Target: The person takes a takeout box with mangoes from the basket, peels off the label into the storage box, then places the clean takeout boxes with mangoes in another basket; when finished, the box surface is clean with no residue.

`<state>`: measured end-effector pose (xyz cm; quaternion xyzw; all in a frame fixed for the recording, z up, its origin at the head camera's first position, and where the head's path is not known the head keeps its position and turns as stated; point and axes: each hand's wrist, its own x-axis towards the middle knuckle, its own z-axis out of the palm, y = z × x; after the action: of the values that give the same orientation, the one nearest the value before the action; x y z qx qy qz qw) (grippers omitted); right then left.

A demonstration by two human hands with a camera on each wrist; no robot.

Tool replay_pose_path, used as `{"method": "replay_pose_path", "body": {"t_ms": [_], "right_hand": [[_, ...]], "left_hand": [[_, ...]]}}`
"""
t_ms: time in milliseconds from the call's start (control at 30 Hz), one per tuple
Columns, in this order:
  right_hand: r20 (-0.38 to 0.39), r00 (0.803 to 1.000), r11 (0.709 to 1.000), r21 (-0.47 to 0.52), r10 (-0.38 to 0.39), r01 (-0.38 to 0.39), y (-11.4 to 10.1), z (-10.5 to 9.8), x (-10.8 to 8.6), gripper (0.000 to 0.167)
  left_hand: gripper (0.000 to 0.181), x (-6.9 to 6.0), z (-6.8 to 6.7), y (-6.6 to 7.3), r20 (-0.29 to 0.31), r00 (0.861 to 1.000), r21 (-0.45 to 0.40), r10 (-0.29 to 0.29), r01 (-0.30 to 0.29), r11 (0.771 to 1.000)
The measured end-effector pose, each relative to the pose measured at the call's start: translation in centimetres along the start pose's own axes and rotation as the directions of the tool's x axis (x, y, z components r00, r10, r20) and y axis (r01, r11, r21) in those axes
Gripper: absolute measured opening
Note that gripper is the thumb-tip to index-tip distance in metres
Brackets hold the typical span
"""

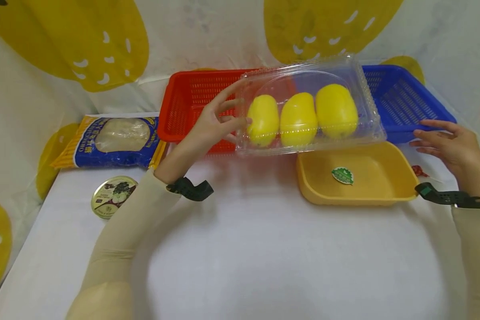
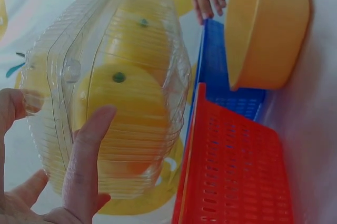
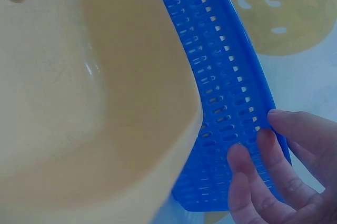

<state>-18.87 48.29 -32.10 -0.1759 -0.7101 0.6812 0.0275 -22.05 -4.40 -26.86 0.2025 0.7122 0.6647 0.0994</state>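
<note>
My left hand [image 1: 212,122] grips the left end of a clear plastic clamshell box [image 1: 304,75], its thumb on the near side in the left wrist view. Inside lie three mango-like yellow fruits [image 1: 298,120], green stem spots showing on two in that view. The box is held up, tilted, over a red basket [image 1: 172,106] and a blue basket [image 1: 408,98]. At the blue basket's right corner is my right hand [image 1: 456,144], fingers apart and slightly bent. In the right wrist view its fingertips [image 3: 276,118] overlap the blue rim; whether they touch it I cannot tell.
A yellow tub [image 1: 368,195] with a green leaf-shaped label [image 1: 342,175] stands before the blue basket. On the left lie a blue-and-yellow food packet [image 1: 120,135] and a round tin [image 1: 112,195]. A small red item [image 1: 419,170] lies beside the tub. Patterned cloth [image 1: 204,35] hangs behind.
</note>
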Motion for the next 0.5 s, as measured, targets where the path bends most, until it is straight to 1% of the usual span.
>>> {"method": "replay_pose_path", "body": {"t_ms": [33,167,300,367,500], "right_hand": [[0.008,1.0,1.0,0.019,-0.005,0.005,0.0,0.0,0.0,0.024],[0.012,1.0,1.0,0.022,-0.015,0.014,-0.1,0.1,0.1,0.023],[-0.004,1.0,1.0,0.003,-0.012,0.012,0.1,0.1,0.1,0.029],[-0.009,1.0,1.0,0.001,-0.003,0.003,0.1,0.2,0.0,0.029],[0.012,1.0,0.999,0.049,-0.007,0.006,0.1,0.2,-0.2,0.025]], "left_hand": [[0.073,0.2,0.1,0.0,-0.007,1.0,-0.004,0.004,-0.004,1.0],[0.073,1.4,0.7,0.0,-0.034,0.999,-0.013,0.014,-0.014,1.0],[0.073,2.6,1.5,-0.1,-0.052,0.998,-0.031,0.019,-0.02,0.999],[0.074,3.3,2.0,0.0,-0.062,0.998,-0.048,0.004,-0.007,0.999],[0.075,4.5,3.1,0.1,-0.079,0.996,-0.105,-0.03,0.022,0.994]]}}
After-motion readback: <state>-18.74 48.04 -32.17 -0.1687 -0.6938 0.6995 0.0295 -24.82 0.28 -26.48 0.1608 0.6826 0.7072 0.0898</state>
